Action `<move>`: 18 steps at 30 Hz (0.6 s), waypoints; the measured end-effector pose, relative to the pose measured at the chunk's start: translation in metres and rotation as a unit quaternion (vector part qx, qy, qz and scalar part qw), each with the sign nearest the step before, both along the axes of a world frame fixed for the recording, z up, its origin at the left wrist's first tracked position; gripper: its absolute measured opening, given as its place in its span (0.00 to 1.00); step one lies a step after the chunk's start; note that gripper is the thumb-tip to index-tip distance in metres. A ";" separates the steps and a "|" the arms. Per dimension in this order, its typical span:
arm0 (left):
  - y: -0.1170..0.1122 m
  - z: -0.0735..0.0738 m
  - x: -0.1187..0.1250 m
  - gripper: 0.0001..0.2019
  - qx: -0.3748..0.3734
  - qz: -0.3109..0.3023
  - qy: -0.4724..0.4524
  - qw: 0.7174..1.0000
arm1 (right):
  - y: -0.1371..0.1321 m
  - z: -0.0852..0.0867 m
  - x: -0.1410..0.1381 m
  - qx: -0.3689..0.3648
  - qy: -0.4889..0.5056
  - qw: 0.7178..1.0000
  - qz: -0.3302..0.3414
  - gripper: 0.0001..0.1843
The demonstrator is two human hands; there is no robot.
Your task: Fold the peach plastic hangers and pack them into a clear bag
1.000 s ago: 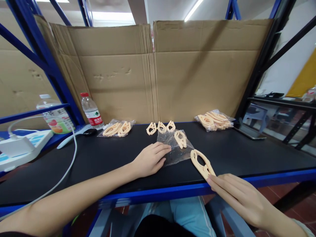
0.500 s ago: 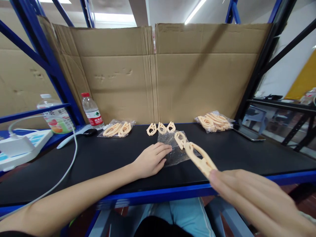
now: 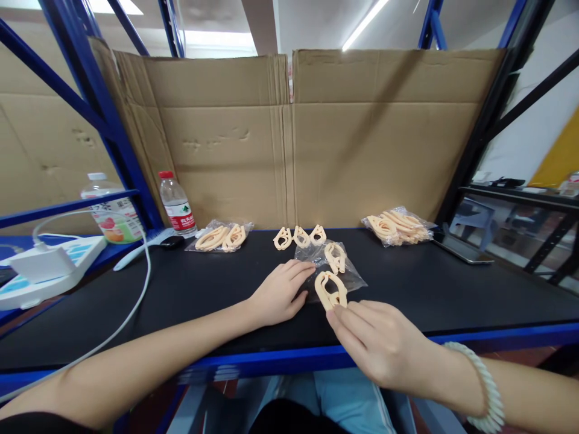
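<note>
Matte black shelf (image 3: 190, 307); right hand (image 3: 380, 343) pinches looped clip (image 3: 330, 289).

I can read nothing for certain; the water bottle (image 3: 177, 204) has white characters on its red label, too small to read.

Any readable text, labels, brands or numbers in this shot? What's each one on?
None legible.
Water bottle, red label: white characters, too small to read.
White-capped bottle, fruit-printed label: print blurred.
Cardboard, clear bag, peach clip in right hand: no print visible.
</note>
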State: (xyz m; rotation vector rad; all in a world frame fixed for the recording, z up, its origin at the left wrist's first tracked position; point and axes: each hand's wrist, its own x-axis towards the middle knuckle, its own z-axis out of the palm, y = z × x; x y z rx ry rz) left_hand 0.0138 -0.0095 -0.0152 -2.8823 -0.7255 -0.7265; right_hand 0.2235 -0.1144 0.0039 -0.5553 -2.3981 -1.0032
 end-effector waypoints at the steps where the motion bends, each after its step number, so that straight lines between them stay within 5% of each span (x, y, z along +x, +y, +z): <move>1: 0.000 0.000 0.000 0.24 0.005 -0.003 -0.004 1.000 | -0.002 0.000 0.001 0.002 0.001 1.000 -0.001 0.12; 10: 0.003 -0.006 -0.002 0.36 0.017 -0.048 -0.038 0.998 | 0.051 0.007 -0.028 0.038 -0.048 0.995 -0.083 0.12; 14: 0.005 -0.008 -0.002 0.34 -0.007 -0.019 -0.053 0.998 | 0.073 0.003 -0.044 -0.036 -0.119 0.981 -0.151 0.12; 18: -0.003 -0.001 -0.002 0.24 0.010 0.075 -0.081 0.994 | 0.081 -0.007 -0.046 -0.134 -0.144 0.965 -0.171 0.12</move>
